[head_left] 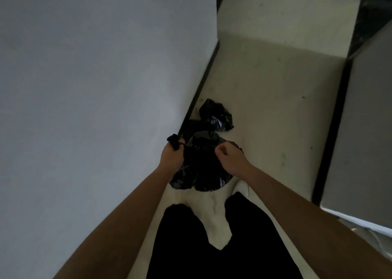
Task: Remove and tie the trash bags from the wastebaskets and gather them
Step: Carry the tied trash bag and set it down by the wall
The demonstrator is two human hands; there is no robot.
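left hand [171,156] fists a bunched tail of the bag [201,172]; the black plastic sticks out above the knuckles. right hand [230,157] is curled tight on the bag's right top edge, fingers tucked under, a bit of plastic showing past them. the two hands are apart, with the bag's top between them.

count: 2 black bags, 2 hands, 1 white shoe seen.

the bag hangs at centre frame, its lower bulge just above the floor [275,87]; contact unclear. the second bag [216,116] lies crumpled on the floor just above centre, near the dark baseboard [203,77], apart from both hands.

grey wall [84,87] fills the left half. black trousers [212,247] at bottom centre, shoe [240,186] just right of the bag's base. grey panel [360,130] along the right edge. dim light.
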